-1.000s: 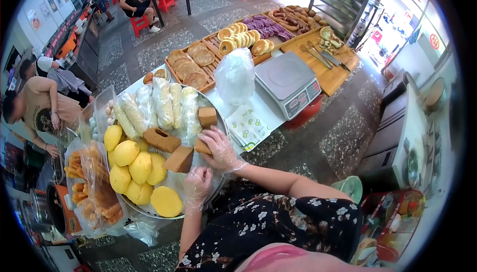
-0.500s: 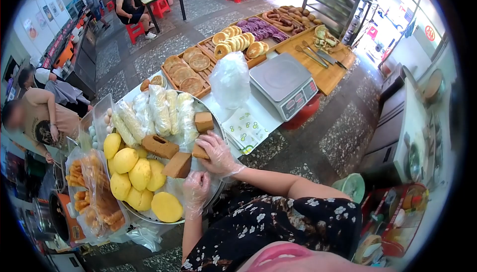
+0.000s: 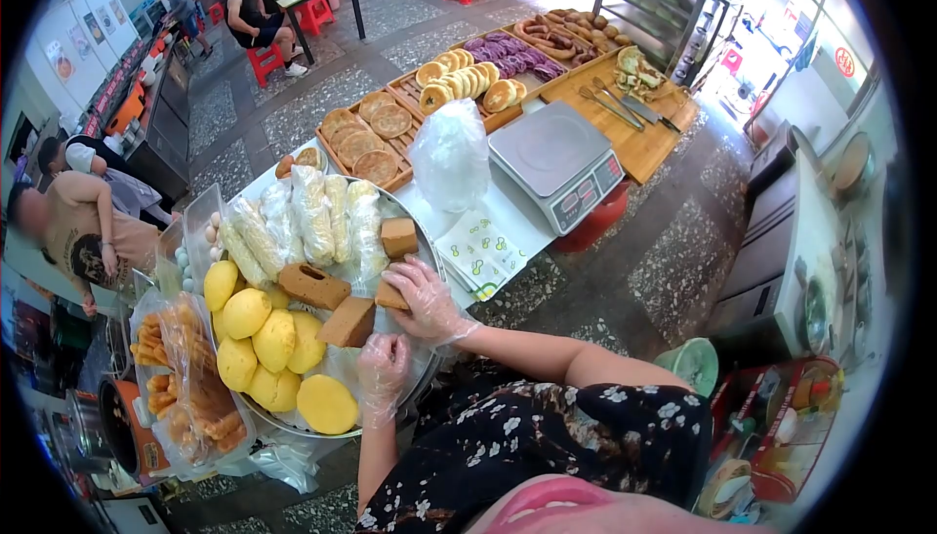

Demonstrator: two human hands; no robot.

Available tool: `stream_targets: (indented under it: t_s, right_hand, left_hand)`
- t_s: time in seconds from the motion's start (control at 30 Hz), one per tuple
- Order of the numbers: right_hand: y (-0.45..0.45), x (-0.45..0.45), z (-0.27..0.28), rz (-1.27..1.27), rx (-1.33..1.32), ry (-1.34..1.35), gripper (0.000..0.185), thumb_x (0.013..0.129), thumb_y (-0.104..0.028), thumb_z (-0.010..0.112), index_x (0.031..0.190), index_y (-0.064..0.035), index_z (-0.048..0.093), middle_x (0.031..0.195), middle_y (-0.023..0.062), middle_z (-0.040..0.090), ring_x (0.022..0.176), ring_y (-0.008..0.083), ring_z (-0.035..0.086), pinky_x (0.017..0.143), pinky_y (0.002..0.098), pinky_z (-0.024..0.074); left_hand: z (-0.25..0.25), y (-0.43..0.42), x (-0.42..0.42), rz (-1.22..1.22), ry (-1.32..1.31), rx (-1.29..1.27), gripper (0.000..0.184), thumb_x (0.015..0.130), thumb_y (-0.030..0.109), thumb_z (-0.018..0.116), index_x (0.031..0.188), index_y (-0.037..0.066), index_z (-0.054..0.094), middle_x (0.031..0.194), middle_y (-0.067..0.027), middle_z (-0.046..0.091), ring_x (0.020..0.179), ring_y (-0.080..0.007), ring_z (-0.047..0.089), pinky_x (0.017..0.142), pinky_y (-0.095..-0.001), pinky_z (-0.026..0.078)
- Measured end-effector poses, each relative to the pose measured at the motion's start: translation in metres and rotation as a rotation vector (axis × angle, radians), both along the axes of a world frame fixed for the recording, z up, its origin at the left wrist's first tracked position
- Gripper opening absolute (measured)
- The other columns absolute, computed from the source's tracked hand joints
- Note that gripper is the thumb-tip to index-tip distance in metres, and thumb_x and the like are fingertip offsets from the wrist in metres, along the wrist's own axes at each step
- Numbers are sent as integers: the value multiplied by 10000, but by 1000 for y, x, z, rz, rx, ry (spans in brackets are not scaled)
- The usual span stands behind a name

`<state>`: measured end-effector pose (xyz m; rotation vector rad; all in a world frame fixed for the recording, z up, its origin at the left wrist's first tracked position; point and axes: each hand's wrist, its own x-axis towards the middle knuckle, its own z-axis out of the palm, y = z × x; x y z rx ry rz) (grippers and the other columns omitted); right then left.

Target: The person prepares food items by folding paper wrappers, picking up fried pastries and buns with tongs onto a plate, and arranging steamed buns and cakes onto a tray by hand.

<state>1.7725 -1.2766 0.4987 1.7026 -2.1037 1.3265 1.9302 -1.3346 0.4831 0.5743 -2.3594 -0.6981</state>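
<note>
My right hand [image 3: 426, 302], in a clear plastic glove, is closed around a small brown cake piece [image 3: 390, 297] at the right side of a large round metal tray [image 3: 426, 378]. Just below it, my left hand [image 3: 384, 366], also gloved, is curled into a fist; whatever its fingers hold, if anything, is hidden. Beside both hands lies a brown cake block [image 3: 348, 322]. A longer brown cake with a hollow [image 3: 314, 286] and another brown piece [image 3: 399, 238] are close by. Yellow buns [image 3: 275, 341] fill the left of the tray, and plastic-wrapped corn cobs [image 3: 314, 214] its back.
A digital scale [image 3: 554, 158], a roll of plastic bags [image 3: 451, 155] and printed paper bags [image 3: 480, 253] are beyond the tray. Wooden trays hold flatbreads [image 3: 390, 121] and purple rolls [image 3: 512, 58]. Bagged fried dough sticks [image 3: 190, 378] stand left. A person in a brown shirt [image 3: 98, 217] is nearby.
Both hands keep almost the same place and grip. At the left, the person in the brown shirt has shifted slightly.
</note>
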Motion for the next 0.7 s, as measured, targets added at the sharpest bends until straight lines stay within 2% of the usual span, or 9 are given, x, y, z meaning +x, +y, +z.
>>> stream_targets:
  t_s: [0.6, 0.7]
  right_hand:
    - [-1, 0, -4, 3, 8, -15, 615, 676, -119, 706, 1248, -54, 488, 1242, 175, 500, 1204, 416, 439, 1041, 475, 369]
    - [-1, 0, -4, 1, 3, -7, 615, 676, -120, 706, 1247, -55, 490, 1242, 174, 502, 1203, 412, 441, 1039, 471, 372]
  left_hand:
    - [0, -1, 1, 64, -7, 6, 116, 817, 106, 652, 755, 29, 590, 699, -151, 568, 628, -335, 564, 560, -412, 452]
    - [0, -2, 1, 64, 4, -30, 118, 821, 107, 653, 751, 45, 582, 694, -128, 559, 611, -318, 566, 543, -410, 452]
